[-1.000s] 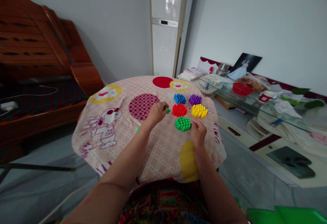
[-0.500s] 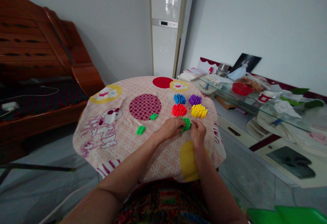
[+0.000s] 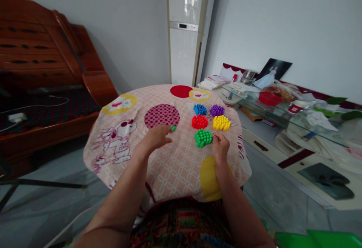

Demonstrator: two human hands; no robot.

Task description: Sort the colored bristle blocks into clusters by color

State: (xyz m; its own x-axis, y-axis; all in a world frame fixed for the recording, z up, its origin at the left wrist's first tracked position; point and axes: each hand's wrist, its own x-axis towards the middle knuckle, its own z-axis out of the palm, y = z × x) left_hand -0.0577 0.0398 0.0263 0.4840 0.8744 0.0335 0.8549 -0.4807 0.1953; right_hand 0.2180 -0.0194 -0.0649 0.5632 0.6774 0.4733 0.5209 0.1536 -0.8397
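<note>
Small green plastic pieces with rounded tops stand packed together in a green cluster [image 3: 203, 138] on the cloth-covered table. My right hand [image 3: 221, 147] is at this cluster's right edge, its fingers pinched together; what they hold is too small to make out. Over the left part of the table reaches my left hand [image 3: 157, 139], thumb and fingers apart, palm down. A loose green piece [image 3: 173, 128] shows just past its fingertips. Behind the green cluster are a red cluster [image 3: 199, 122], a yellow cluster [image 3: 221, 123], a blue cluster [image 3: 200, 109] and a purple cluster [image 3: 217, 110].
The patterned tablecloth [image 3: 175, 172] hangs over the table's edges. To the right, a glass-topped cabinet [image 3: 283, 114] carries papers, a red bowl [image 3: 270, 98] and a bag. A wooden bench [image 3: 97, 86] stands at left, a tall white appliance [image 3: 184, 55] behind.
My left hand has left the green cluster and moved left to the loose green pieces, covering some of them. My right hand stays by the cluster.
</note>
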